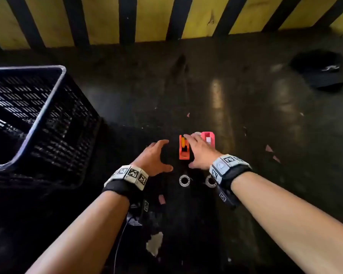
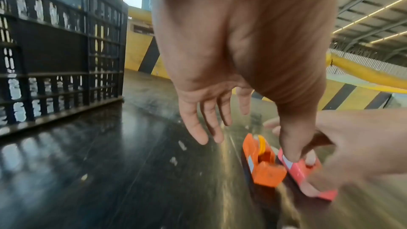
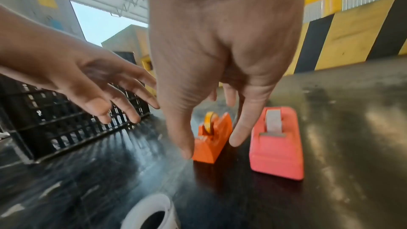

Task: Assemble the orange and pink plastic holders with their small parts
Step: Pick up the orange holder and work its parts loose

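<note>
1. Hands first: my right hand (image 1: 199,152) hovers spread over the orange holder (image 1: 184,149), thumb and fingers either side of it, gripping nothing. My left hand (image 1: 153,158) is spread too, just beside the holder, empty.
2. Orange holder sits on the dark worktop (image 1: 246,119) with a yellow wheel (image 3: 208,122) in its slot; the pink holder (image 1: 208,138) is just to its right.
3. Two tape rolls (image 1: 184,180) lie near my wrists, loose.
4. My take: pinch the orange body low by its side walls, steady it with the left, keep fingers off the wheel, don't bump the pink one.
</note>
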A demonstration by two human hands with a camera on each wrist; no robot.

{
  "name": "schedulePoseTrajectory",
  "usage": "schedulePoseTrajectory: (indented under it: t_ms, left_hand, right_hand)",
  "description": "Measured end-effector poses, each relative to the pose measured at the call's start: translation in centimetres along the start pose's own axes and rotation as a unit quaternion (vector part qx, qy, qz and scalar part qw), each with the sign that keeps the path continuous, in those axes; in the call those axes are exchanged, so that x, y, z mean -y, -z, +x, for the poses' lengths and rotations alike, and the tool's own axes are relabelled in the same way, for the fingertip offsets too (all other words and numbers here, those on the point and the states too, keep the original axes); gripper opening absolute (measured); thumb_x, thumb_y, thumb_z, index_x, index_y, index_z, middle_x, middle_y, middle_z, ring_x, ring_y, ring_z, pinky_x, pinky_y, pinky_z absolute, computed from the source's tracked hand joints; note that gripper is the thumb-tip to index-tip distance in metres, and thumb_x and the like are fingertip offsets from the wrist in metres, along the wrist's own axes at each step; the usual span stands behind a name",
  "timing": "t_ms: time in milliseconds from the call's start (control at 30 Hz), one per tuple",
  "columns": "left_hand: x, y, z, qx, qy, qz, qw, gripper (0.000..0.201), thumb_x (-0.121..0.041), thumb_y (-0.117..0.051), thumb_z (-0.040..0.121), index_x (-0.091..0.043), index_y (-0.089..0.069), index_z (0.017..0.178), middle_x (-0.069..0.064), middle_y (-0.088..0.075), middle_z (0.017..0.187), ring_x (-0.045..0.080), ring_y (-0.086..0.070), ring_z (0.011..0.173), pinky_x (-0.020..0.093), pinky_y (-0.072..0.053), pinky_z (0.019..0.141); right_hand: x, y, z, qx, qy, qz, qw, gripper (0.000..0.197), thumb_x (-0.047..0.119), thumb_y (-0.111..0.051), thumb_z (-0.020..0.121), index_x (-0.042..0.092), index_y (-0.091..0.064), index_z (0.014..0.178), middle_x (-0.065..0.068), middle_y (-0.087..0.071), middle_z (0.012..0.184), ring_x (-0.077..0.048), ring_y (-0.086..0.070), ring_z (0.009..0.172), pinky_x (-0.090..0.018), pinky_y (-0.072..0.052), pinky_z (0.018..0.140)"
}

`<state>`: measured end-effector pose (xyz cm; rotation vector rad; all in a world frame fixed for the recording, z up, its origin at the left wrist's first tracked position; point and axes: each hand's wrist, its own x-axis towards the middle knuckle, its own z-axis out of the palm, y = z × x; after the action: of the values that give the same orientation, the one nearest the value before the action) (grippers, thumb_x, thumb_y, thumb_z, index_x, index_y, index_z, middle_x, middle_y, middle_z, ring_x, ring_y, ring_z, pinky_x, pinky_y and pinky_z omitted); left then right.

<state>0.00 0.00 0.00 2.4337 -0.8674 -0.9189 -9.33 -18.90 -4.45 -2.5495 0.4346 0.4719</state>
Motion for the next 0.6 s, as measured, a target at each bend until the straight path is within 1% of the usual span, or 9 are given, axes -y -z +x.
schedulePoseTrajectory:
  t_ms: [100,200,267,300,367,400,467,533,600]
  left_hand:
    - [1.0,-1.2,0.6,0.011,0.009,-0.001,1.000,0.101,-0.027,-0.086,0.078,-0.026,-0.028,0.160,0.008,-0.042,0.156,0.027,-0.052,0.137,0.041,-0.049,0.111]
    - [2.2,-2.4,0.7,0.013,0.010,-0.009,1.000,0.099,-0.025,-0.086,0.079,-0.027,-0.028,0.160,0.008,-0.042,0.155,0.027,-0.051,0.137,0.041,-0.049,0.111]
    - [2.7,-2.6,0.9,0.005,0.007,-0.010,1.000,0.099,-0.026,-0.085,0.080,-0.028,-0.027,0.160,0.008,-0.042,0.155,0.025,-0.053,0.134,0.038,-0.049,0.109]
    - [2.9,-2.6,1.0,0.002,0.008,-0.008,1.000,0.100,-0.026,-0.086,0.080,-0.028,-0.026,0.160,0.008,-0.042,0.155,0.024,-0.056,0.130,0.036,-0.051,0.107]
    - [3.0,-2.3,0.9,-0.007,0.003,-0.011,1.000,0.105,-0.026,-0.087,0.079,-0.028,-0.022,0.161,0.008,-0.039,0.159,0.020,-0.060,0.124,0.033,-0.053,0.103]
    - [3.0,-2.2,0.8,-0.015,-0.003,-0.016,1.000,0.109,-0.026,-0.088,0.078,-0.028,-0.019,0.162,0.007,-0.035,0.162,0.020,-0.060,0.125,0.032,-0.053,0.103]
    - [2.8,-1.9,0.3,-0.020,-0.012,-0.029,0.999,0.118,-0.024,-0.090,0.075,-0.030,-0.012,0.163,0.006,-0.028,0.167,0.021,-0.059,0.129,0.034,-0.052,0.106]
    - [2.4,-1.7,0.0,-0.004,-0.030,-0.034,0.999,0.125,-0.024,-0.092,0.072,-0.032,-0.007,0.164,0.004,-0.022,0.170,0.023,-0.057,0.133,0.036,-0.051,0.108]
    - [2.0,-1.7,-0.2,0.022,-0.055,-0.020,0.998,0.123,-0.025,-0.092,0.072,-0.031,-0.010,0.164,0.005,-0.028,0.168,0.022,-0.055,0.136,0.035,-0.048,0.111]
  right_hand:
    - [-0.2,-1.4,2.4,-0.002,-0.040,-0.027,0.999,0.123,0.021,-0.089,0.072,0.021,-0.007,0.164,-0.005,-0.008,0.170,-0.035,-0.022,0.155,-0.052,-0.039,0.117]
    - [-0.1,-2.2,3.9,-0.017,-0.036,-0.061,0.997,0.111,0.023,-0.087,0.074,0.017,-0.018,0.161,-0.001,-0.020,0.165,-0.038,-0.044,0.142,-0.051,-0.051,0.100]
    - [-0.2,-1.9,4.2,-0.038,-0.017,-0.058,0.997,0.101,0.025,-0.087,0.072,0.015,-0.030,0.154,-0.001,-0.031,0.157,-0.036,-0.053,0.131,-0.046,-0.052,0.089]
    - [-0.3,-1.9,4.2,-0.045,-0.011,-0.037,0.998,0.099,0.026,-0.087,0.070,0.016,-0.033,0.153,0.000,-0.034,0.154,-0.034,-0.054,0.130,-0.044,-0.051,0.090]
    - [-0.7,-1.8,3.4,-0.055,0.008,0.040,0.998,0.101,0.027,-0.088,0.066,0.017,-0.036,0.152,0.000,-0.036,0.153,-0.029,-0.048,0.134,-0.038,-0.047,0.101]
    - [-0.6,-1.7,2.5,-0.062,0.025,0.084,0.994,0.102,0.027,-0.089,0.065,0.018,-0.036,0.153,0.000,-0.037,0.153,-0.026,-0.045,0.138,-0.033,-0.041,0.105]
    - [-0.2,-1.5,0.4,-0.065,0.057,0.151,0.985,0.103,0.022,-0.088,0.065,0.019,-0.035,0.154,0.000,-0.038,0.152,-0.018,-0.040,0.140,-0.023,-0.030,0.108]
    - [0.3,-1.5,-2.0,-0.051,0.086,0.186,0.977,0.102,0.019,-0.088,0.067,0.022,-0.033,0.153,0.006,-0.041,0.146,-0.008,-0.040,0.133,-0.022,-0.033,0.108]
    - [0.4,-1.7,-3.5,-0.031,0.100,0.197,0.975,0.098,0.021,-0.090,0.067,0.027,-0.034,0.148,0.011,-0.043,0.137,-0.005,-0.043,0.127,-0.025,-0.042,0.104]
